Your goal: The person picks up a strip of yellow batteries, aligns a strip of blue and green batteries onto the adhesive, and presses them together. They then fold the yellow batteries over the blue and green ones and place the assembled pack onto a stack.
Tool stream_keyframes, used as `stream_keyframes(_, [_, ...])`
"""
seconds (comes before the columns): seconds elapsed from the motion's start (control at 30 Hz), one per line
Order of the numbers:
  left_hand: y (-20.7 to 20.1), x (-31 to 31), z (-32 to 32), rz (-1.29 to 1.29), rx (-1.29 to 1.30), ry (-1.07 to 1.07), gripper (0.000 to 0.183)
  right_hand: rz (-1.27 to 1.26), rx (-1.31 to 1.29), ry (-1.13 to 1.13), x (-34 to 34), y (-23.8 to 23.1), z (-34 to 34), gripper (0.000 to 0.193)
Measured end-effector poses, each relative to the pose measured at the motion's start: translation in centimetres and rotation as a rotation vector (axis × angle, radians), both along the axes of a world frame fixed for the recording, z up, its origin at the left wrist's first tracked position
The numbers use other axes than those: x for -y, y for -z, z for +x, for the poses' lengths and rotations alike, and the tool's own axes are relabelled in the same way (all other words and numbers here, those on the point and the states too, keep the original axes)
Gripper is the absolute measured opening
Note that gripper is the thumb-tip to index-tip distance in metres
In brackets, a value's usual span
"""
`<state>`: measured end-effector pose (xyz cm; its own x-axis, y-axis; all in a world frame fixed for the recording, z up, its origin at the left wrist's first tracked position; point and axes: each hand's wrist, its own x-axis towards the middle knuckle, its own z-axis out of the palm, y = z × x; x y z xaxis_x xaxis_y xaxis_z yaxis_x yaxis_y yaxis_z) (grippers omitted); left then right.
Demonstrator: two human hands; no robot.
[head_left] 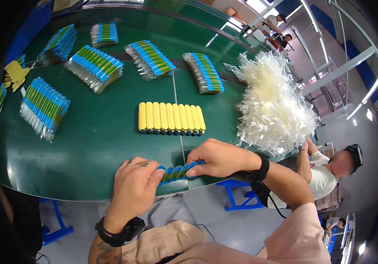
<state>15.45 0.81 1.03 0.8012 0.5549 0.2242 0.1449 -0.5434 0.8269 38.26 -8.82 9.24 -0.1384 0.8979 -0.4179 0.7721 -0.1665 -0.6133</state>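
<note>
My left hand (137, 184) and my right hand (217, 158) are both closed on a short row of blue-and-green flat strips with rounded ends (174, 174), at the table's near edge. Left thumb and fingers pinch the row's left end; the right thumb presses on its right end. Parts of the strips are hidden behind the fingers. Just beyond my hands lies a neat row of yellow round-ended strips (171, 118), side by side, with dark blue showing along their near ends. Neither hand touches it.
Several bundles of blue-and-green strips in clear sleeves (94, 67) lie across the green table (101, 132). At right is a large heap of clear-white film strips (272, 103). Loose yellow strips (16, 74) sit far left. A person (329, 174) works beyond the heap; a blue stool (241, 196) stands below the edge.
</note>
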Motion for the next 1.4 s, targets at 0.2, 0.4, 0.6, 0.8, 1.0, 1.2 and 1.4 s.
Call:
stream_keyframes(0.2, [0.4, 0.1, 0.3, 0.026, 0.004, -0.019, 0.025, -0.131, -0.028, -0.099, -1.2, 0.4, 0.6, 0.033])
stream_keyframes(0.4, [0.1, 0.1, 0.8, 0.022, -0.040, -0.077, 0.026, -0.258, 0.040, -0.030, -1.9, 1.0, 1.9, 0.042])
stream_keyframes(0.6, [0.1, 0.3, 0.6, 0.083, -0.058, -0.056, 0.025, -0.231, 0.030, -0.040, -1.0, 1.3, 1.4, 0.048])
stream_keyframes(0.8, [0.5, 0.2, 0.7, 0.100, -0.059, -0.080, 0.018, -0.138, 0.041, 0.021, -0.7, 2.3, 1.6, 0.045])
stream_keyframes(1.0, [0.7, 0.2, 0.0, -0.025, 0.126, -0.061, 0.037, 0.509, 0.466, -0.021, 2.1, 4.4, 0.6, 0.046])
stream_keyframes(1.2, [0.2, 0.6, -0.1, 0.303, -0.020, 0.032, 0.040, 0.559, 0.501, -0.120, 3.7, 3.0, -0.6, 0.053])
stream_keyframes(1.4, [1.7, 1.3, -0.1, 0.511, 0.059, 0.020, 0.030, 0.669, 0.592, -0.243, 5.2, 4.1, 0.0, 0.048])
